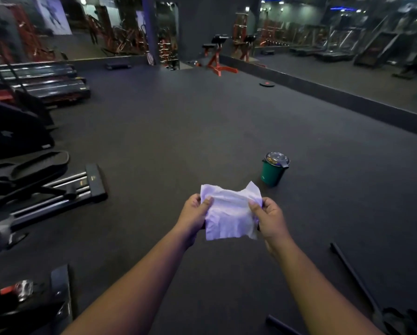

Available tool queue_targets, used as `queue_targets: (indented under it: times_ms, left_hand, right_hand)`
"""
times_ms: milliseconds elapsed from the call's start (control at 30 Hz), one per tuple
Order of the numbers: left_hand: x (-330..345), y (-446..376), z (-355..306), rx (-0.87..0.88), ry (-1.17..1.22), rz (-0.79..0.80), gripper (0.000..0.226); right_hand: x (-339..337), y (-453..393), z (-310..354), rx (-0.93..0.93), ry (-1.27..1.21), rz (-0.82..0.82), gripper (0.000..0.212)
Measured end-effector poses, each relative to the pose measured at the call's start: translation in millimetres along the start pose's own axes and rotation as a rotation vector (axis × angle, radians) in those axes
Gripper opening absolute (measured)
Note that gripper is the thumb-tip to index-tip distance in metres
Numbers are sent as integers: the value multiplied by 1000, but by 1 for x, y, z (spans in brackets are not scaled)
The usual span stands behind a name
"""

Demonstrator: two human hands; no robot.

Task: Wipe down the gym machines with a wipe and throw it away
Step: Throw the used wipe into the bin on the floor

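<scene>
White wipe [230,213] held up over dark floor [178,131], stretched between both hands. Left hand [194,217] pinching left edge, thumb on top; right hand [271,220] pinching right edge likewise. Green bin [272,174] on floor beyond, slightly right. Gym machines [40,187] along left side.

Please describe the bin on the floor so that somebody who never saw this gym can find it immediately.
Look at the wide dark floor between the machines on the left and the mirror wall on the right. Just beyond the white wipe, to its right, stands a small bin. It alone is green, with a shiny lid.
</scene>
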State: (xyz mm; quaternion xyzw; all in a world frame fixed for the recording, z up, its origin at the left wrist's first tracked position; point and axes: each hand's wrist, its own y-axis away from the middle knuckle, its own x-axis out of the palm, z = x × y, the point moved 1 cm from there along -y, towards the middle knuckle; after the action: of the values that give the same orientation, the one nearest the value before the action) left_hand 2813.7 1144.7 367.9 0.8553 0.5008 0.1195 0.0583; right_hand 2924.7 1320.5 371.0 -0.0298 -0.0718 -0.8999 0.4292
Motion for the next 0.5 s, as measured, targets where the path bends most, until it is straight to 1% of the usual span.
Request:
queue_targets:
  times_ms: [33, 67, 167, 200, 267, 333, 367, 433, 500]
  left_hand:
    - [3, -18, -7, -2, -13, 4, 23]
    - [6, -39, -15, -22, -14, 46, 23]
    - [10, -95, -32, -97, -73, 268, 25]
    - [10, -115, -34, -96, -105, 299, 29]
    - [8, -160, -40, -85, -113, 269, 33]
    - [10, -216, -54, -78, -71, 203, 31]
    - [7, -228, -60, -63, -56, 185, 31]
    - [3, -273, -85, -8, -27, 170, 30]
    - [-3, -305, -108, 40, 3, 185, 28]
  right_hand:
    - [2, -19, 0, 7, -9, -11, 19]
    - [3, -40, 0, 18, -16, -21, 21]
    - [5, -107, -1, 37, -40, -41, 26]
    - [4, -129, -1, 53, -46, -44, 26]
    - [1, -174, 2, 97, -43, -12, 23]
    - [-1, -227, 16, 159, -16, 101, 20]
    - [-1, -237, 22, 160, 2, 161, 20]
    - [3, -285, 43, 112, 20, 228, 20]
    - [13, -323, 63, 41, 14, 219, 16]
